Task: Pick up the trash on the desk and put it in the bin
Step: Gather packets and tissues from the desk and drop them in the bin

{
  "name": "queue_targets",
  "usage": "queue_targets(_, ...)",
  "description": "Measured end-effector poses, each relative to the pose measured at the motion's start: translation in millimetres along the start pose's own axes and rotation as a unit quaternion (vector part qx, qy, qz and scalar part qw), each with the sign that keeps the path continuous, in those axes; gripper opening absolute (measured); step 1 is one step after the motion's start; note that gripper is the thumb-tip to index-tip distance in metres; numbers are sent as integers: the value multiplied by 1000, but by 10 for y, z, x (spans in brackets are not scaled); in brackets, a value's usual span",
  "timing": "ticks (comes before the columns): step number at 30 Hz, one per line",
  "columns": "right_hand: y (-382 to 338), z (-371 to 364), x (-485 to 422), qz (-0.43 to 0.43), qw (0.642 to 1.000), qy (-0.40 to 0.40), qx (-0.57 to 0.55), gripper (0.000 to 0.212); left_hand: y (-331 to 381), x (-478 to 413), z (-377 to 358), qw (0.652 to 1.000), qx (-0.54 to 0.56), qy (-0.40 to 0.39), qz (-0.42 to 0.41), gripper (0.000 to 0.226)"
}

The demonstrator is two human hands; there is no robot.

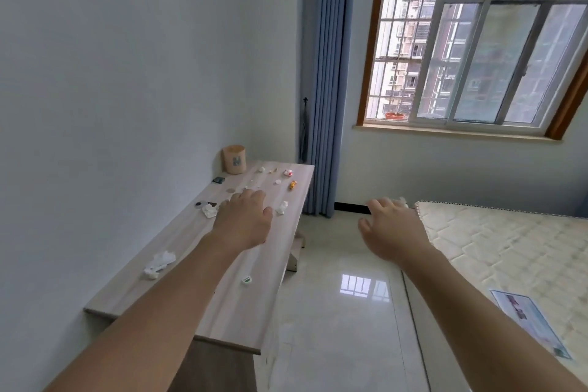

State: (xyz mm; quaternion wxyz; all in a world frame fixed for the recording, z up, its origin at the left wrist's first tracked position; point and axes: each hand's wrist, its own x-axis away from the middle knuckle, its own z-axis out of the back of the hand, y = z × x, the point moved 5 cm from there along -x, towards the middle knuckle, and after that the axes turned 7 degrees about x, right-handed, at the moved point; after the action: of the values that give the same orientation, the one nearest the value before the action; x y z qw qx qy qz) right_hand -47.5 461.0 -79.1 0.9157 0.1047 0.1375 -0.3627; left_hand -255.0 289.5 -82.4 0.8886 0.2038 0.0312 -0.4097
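Long pale wood-grain table (241,312) along a white wall (111,73), strewn with crumpled white tissues (159,264), a shiny orange wrapper (293,184) and small scraps. Tan cylindrical bin (234,159) upright at its far end. Left hand (245,216) palm-down above mid-table, grip apart, fingers straight. Right hand (391,232) over glossy floor tiles (334,328) beside a quilted mattress (509,248); white scrap (402,200) at its fingertips, grip impossible to tell.

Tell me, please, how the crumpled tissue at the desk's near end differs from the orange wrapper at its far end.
The tissue is white, the wrapper orange. The tissue looks larger than the wrapper. The tissue lies toward the wall, the wrapper by the open edge. Both lie loose on the desk.
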Motion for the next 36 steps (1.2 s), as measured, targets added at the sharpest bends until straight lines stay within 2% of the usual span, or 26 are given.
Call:
queue_targets(5,439,-224,-559,45,999,-9,-21,32,326,-376,-208,1000,-14,14,22,43)
queue_targets(10,409,-371,-1095,92,993,-27,-62,38,214,-607,-287,997,-8,31,72,45)
queue_targets(18,-342,-833,-1911,174,980,-58,-71,43,-658,-979,-486,986,-8,58,158,45)
queue_targets(28,-1169,-1560,-2823,221,969,-101,-53,48,-1602,-1774,-1070,978,12,40,203,44)
queue_targets(32,-1475,-1868,-3106,256,959,-106,-65,42,-1905,-1865,-1205,970,11,54,235,42)
queue_targets(36,-1833,-2286,-3400,312,939,-127,-76,49,-2155,-1839,-1406,959,2,52,279,44)
